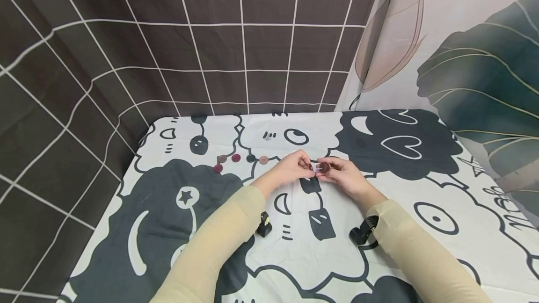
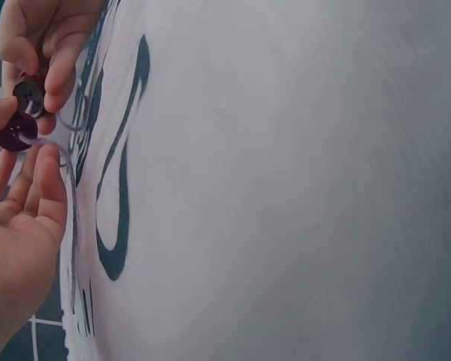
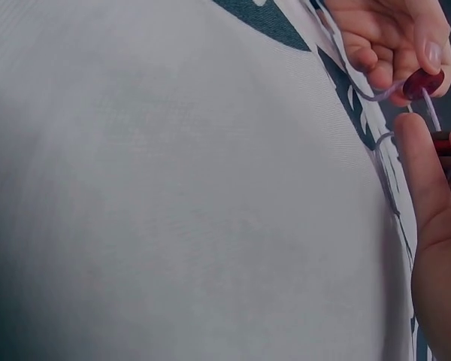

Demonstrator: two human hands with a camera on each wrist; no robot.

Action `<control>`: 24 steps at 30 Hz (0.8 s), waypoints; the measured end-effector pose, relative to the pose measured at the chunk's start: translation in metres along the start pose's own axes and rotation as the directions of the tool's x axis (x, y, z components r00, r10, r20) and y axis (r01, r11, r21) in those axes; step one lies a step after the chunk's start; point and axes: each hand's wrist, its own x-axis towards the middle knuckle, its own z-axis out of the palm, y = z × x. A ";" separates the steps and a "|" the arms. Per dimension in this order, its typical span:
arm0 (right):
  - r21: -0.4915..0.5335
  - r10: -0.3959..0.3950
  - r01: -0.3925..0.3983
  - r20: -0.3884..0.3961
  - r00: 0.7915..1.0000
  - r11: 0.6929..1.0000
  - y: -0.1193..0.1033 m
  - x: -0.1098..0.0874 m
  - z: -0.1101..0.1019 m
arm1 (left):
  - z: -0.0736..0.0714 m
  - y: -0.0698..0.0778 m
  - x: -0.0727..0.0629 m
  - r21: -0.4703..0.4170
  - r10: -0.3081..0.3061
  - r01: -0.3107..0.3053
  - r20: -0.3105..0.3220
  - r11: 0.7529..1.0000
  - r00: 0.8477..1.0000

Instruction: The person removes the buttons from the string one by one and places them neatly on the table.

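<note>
Over the patterned cloth, both hands are close together. My left hand pinches a dark red button between thumb and fingers; it looks purple in the left wrist view. A thin lavender cord passes through it and runs across to the other hand. Between thumb and fingers, my right hand holds a small stack of dark buttons threaded on the same cord. Loose cord hangs below the hands in both wrist views. Fingers partly hide the stack.
Left of the hands, several loose buttons lie on the cloth: a brown one, two dark red ones, a dark one and a pinkish one. A dark gridded curtain stands behind the table. Black wrist devices sit at both wrists.
</note>
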 end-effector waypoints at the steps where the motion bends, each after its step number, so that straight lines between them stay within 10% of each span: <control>1: -0.004 0.000 0.000 0.000 1.000 1.000 0.000 0.000 0.000 | 0.000 0.000 0.000 -0.001 0.000 0.000 0.000 1.000 1.000; 24: 0.161 0.020 -0.019 -0.005 1.000 0.987 -0.008 -0.004 0.001 | 0.000 -0.004 0.002 -0.010 0.008 -0.008 0.004 1.000 1.000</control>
